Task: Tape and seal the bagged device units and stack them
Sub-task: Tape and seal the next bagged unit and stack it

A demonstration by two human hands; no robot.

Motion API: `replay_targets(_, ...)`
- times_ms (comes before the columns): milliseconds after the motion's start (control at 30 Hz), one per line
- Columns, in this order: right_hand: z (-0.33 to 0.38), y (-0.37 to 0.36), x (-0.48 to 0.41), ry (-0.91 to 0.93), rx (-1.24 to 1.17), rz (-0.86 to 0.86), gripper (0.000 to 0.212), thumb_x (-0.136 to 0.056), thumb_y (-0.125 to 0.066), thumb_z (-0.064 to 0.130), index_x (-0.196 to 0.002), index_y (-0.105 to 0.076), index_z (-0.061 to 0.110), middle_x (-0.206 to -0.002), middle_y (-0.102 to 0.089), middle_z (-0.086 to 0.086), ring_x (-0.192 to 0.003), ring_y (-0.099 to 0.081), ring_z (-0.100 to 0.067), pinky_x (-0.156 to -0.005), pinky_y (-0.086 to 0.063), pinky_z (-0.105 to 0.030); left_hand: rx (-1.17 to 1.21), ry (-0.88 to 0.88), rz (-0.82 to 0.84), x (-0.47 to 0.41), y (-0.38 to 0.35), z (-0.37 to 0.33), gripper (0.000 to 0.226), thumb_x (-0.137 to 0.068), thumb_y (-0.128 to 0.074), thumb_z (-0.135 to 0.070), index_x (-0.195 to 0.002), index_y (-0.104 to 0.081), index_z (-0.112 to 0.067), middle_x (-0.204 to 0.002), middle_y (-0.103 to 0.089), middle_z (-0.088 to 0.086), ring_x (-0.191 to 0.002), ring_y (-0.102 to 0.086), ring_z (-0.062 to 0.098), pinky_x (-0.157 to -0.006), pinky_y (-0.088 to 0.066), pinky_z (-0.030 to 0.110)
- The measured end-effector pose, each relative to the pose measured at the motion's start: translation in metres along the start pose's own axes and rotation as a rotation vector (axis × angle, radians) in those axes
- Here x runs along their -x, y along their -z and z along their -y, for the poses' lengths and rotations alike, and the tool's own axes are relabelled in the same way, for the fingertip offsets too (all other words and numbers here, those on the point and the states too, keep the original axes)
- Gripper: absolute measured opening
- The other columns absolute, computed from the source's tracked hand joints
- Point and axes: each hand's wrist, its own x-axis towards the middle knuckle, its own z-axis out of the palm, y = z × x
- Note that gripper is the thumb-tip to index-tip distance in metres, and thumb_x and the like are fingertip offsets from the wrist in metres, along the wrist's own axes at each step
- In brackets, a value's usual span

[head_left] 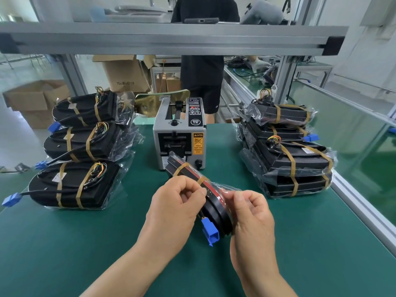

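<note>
Left hand (175, 202) and right hand (250, 213) pinch the bagged unit (214, 202) on edge before the tape dispenser (179, 133); should press tape flat, wrinkle-free.

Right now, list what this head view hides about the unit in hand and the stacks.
- Held bagged unit: its near face is covered by the left hand and right hand.
- Right stack: lowest units are masked by crumpled plastic, so no count.
- Tape dispenser: caution text is too small.
</note>
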Motion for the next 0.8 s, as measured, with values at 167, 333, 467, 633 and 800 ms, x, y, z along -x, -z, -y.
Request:
replay_targets(167,0.0009,-0.0002,0.0006,0.013,-0.010,0.009,0.026,-0.099,-0.057,0.013,-0.077,-0.067,0.022,-0.087,-0.074,-0.009,-0.072,-0.068,-0.017,-0.057,-0.053,-0.021,-0.030,0.018,-0.005,0.0018,-0.0012,-0.0022,0.016,-0.087,-0.069,-0.030,-0.073,-0.063,-0.032,-0.052,-0.047,-0.020,-0.047,-0.042,0.000,-0.045,-0.035,0.010)
replay_targets(333,0.0002,0.0000,0.0004,0.018,0.007,0.016,0.028,-0.099,-0.057,0.013,-0.076,-0.067,0.025,-0.090,-0.074,-0.009,-0.077,-0.069,-0.017,-0.061,-0.053,-0.022,-0.053,0.014,-0.008,0.0024,-0.0014,-0.0046,0.013,-0.087,-0.069,-0.030,-0.076,-0.063,-0.033,-0.054,-0.051,-0.018,-0.048,-0.044,0.000,-0.047,-0.038,0.011)
replay_targets(467,-0.0007,0.0000,-0.0006,0.019,0.001,0.005,0.020,-0.099,-0.057,0.012,-0.082,-0.066,0.018,-0.091,-0.074,-0.009,-0.079,-0.069,-0.018,-0.065,-0.054,-0.025,-0.060,-0.006,-0.006,0.0025,-0.0016,-0.0060,0.015,-0.086,-0.069,-0.026,-0.074,-0.062,-0.031,-0.055,-0.052,-0.019,-0.049,-0.046,-0.001,-0.046,-0.037,0.009)
replay_targets(633,-0.0013,0.0004,-0.0012,0.017,0.005,-0.012,0.025,-0.097,-0.060,0.012,-0.076,-0.066,0.024,-0.084,-0.073,-0.007,-0.072,-0.067,-0.015,-0.060,-0.051,-0.023,-0.081,-0.002,-0.007,0.0010,-0.0027,-0.0062,0.013,-0.083,-0.071,-0.029,-0.078,-0.060,-0.036,-0.060,-0.054,-0.020,-0.052,-0.047,-0.001,-0.050,-0.041,0.012)
replay_targets(800,-0.0010,0.0004,-0.0014,0.001,-0.006,0.001,0.029,-0.096,-0.062,0.011,-0.071,-0.066,0.027,-0.079,-0.071,-0.005,-0.065,-0.063,-0.015,-0.053,-0.049,-0.023,-0.103,0.013,-0.005,-0.0033,-0.0026,-0.0068,0.027,-0.073,-0.075,-0.043,-0.084,-0.051,-0.048,-0.063,-0.050,-0.015,-0.055,-0.046,0.000,-0.056,-0.041,0.023)
